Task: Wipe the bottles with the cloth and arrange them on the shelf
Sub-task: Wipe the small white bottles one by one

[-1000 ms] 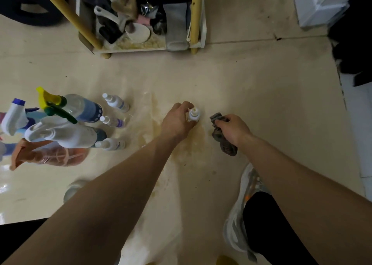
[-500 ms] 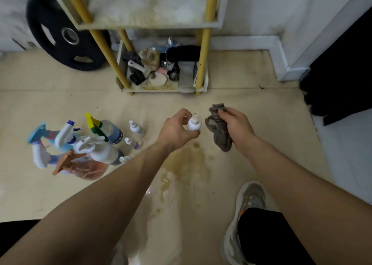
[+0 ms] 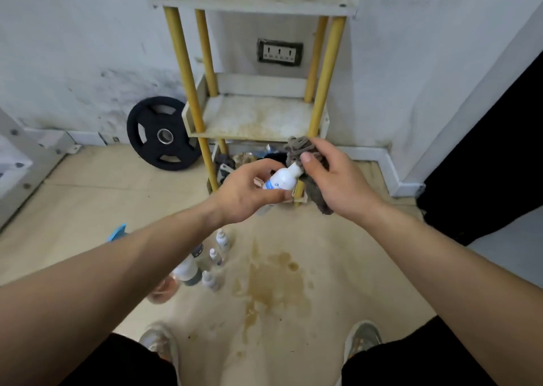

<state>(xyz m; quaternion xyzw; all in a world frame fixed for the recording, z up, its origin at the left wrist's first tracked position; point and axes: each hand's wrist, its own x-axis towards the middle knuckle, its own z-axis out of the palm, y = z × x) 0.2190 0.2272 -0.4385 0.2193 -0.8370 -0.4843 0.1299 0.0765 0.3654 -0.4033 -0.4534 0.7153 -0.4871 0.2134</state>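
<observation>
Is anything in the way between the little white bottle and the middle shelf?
Nothing visible. The left hand holds the white bottle in front of the middle shelf; the right hand holds the cloth at its cap.

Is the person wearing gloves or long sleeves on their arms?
No. The left hand and the right hand have no gloves, and no rings or watch are in view. The left forearm and the right forearm are uncovered too, with no sleeve showing as far as the picture reaches.
</observation>
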